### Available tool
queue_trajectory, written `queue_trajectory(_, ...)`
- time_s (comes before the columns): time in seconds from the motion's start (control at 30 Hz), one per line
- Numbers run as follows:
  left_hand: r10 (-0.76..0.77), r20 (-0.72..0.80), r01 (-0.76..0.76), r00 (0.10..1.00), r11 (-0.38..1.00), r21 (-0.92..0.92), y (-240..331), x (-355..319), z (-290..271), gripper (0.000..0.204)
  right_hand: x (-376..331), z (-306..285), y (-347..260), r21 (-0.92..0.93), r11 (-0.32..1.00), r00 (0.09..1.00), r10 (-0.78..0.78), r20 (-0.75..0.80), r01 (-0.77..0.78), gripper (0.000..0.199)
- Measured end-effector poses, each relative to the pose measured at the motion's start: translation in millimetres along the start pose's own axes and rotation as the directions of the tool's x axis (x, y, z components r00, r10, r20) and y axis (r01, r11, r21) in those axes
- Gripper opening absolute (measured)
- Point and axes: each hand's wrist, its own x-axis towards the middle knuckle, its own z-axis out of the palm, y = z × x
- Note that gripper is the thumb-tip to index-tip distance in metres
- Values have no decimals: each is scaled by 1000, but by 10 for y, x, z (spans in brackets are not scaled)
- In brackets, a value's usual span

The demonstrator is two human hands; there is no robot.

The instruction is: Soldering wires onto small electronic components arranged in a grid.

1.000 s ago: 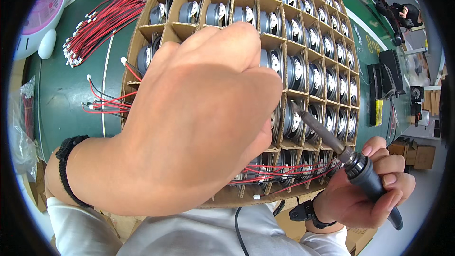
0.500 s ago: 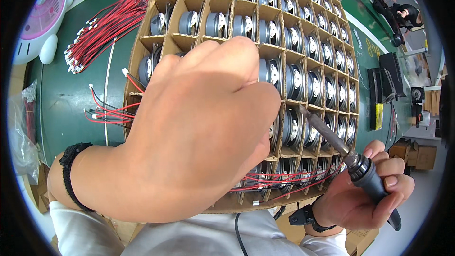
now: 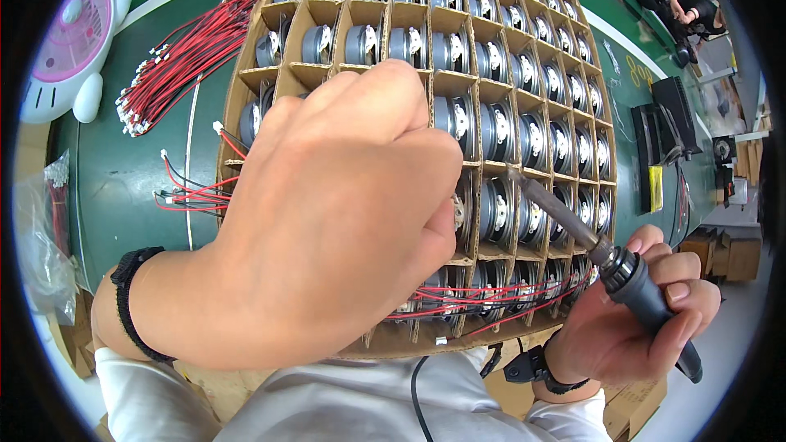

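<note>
My right hand [image 3: 647, 311] is wrapped round the black handle of a soldering iron [image 3: 610, 260]. Its metal tip points up and left, over the cells of a cardboard divider box [image 3: 458, 342]. Round speakers [image 3: 498, 133] with grey magnets and small pale terminals stand on edge, mostly one to a cell. Above the left part of the box, my left hand [image 3: 344, 188] is closed with its back toward me. Its fingertips and anything in them are hidden. Loose red and black wires [image 3: 491, 301] with white connectors lie across the nearest row.
A bundle of red and black wires [image 3: 196, 53] lies on the green table [image 3: 123, 188] at the far left, beside a pink and white fan [image 3: 78, 24]. On the right stands a black device [image 3: 675, 119]. Another person [image 3: 700, 16] is at the far right.
The view has shifted slightly, so the box and both hands appear a little displaced. My left hand is still closed over the box, and the soldering iron stays in my right hand.
</note>
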Motion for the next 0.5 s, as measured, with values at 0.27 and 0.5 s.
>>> queue_trajectory(0.27,17,13,-17,1000,1000,-14,-13,-11,-22,13,16,-145,40,62,998,998,9,65,-13,22)
queue_trajectory(0.5,36,63,-34,997,999,-43,-44,-60,-88,11,106,-326,30,94,982,977,174,-124,-163,40)
